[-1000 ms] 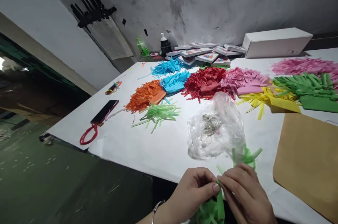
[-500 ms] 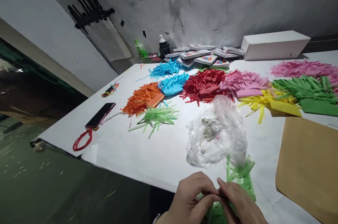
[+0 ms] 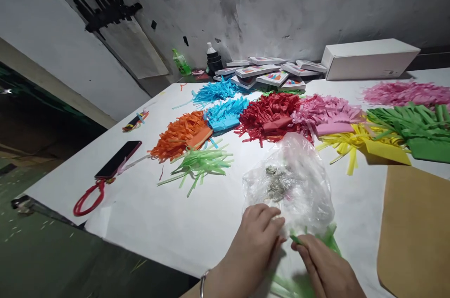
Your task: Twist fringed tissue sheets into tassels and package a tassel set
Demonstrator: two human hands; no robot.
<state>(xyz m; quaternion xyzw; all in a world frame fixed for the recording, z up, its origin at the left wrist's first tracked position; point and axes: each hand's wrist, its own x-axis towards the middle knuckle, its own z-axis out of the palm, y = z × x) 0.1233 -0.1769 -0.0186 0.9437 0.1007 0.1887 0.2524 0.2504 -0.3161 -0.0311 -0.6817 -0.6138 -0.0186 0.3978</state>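
Note:
Both hands work at the near edge of the white table (image 3: 168, 213). My left hand (image 3: 255, 244) has its fingers curled at the lower edge of a clear plastic bag (image 3: 298, 185) that holds small metal pieces. My right hand (image 3: 325, 267) pinches a light green fringed paper piece (image 3: 328, 239), whose strips spread out under and beside the fingers. The two hands are a finger's width apart, just below the bag.
Fringed paper piles lie across the table: light green (image 3: 198, 164), orange (image 3: 179, 134), blue (image 3: 225, 113), red (image 3: 270, 115), pink (image 3: 326, 110), yellow (image 3: 365, 141), dark green (image 3: 415, 124). A phone (image 3: 117, 160) with a red cord lies left. Brown paper (image 3: 416, 227) is right; a white box (image 3: 369, 59) stands at the back.
The hands have moved forward onto the table, up to the plastic bag. The green fringe has dropped from upright to lying low under my right hand. The camera has shifted slightly.

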